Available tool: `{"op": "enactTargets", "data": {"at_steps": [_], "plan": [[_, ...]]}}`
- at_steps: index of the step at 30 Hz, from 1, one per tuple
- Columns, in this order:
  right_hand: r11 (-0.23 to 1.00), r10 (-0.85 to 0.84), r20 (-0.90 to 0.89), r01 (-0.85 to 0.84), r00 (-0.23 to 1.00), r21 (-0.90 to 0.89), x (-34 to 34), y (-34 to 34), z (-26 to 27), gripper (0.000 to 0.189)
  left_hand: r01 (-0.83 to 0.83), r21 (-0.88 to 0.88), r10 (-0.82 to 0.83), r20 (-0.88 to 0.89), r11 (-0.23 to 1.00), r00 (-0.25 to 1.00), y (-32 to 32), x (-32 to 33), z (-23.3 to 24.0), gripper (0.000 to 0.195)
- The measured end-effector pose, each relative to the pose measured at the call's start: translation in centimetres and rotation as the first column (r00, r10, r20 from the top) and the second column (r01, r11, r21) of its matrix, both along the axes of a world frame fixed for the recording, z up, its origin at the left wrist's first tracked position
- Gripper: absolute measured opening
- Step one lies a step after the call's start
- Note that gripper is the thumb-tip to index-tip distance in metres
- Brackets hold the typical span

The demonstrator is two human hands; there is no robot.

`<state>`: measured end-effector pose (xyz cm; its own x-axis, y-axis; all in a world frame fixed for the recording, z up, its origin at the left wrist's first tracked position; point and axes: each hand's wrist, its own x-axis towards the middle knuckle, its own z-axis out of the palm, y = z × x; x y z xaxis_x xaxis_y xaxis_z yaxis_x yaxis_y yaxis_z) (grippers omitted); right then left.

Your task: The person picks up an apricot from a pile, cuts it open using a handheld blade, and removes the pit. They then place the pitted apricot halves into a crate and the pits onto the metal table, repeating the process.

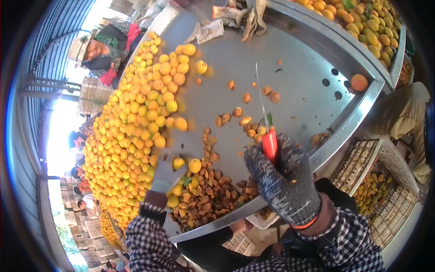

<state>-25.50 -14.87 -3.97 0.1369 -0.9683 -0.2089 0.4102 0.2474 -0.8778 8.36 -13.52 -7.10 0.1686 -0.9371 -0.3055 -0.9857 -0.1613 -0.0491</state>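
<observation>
My left hand (166, 176), in a pale grey glove, has its thumb and fingers around a yellow apricot (178, 163) at the edge of the heap. Another apricot (194, 166) lies just right of it. In a dark knitted glove, my right hand (283, 176) grips the red handle (270, 144) of a knife. Its thin blade (259, 88) points away from me over the metal table. Below and between my hands is a pile of brown apricot stones (210, 193). Pitted halves and pieces (251, 129) are scattered beyond my right hand.
A large apricot heap (129, 136) covers the left of the metal table (217, 68). Cloth gloves (210, 30) lie at its far edge. A raised rim (353, 129) borders it. Plastic crates (360, 166) stand at right. A person (108, 51) sits across; another's leg (401, 108) is right.
</observation>
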Motion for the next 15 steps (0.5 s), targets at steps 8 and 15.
{"op": "enactTargets", "data": {"at_steps": [8,15], "plan": [[0.993,-0.023,-0.185,0.001,0.983,-0.115,-0.4,-0.2,-1.4,0.009,0.085,-0.403,-0.239,-0.35,0.911,0.906,-13.7,-9.2,1.7,0.056],[0.998,0.061,-0.27,-0.057,0.961,0.02,0.7,-1.3,-0.6,0.014,0.24,-0.212,-0.17,0.304,0.947,0.937,-23.3,-14.4,-2.4,0.043]]}}
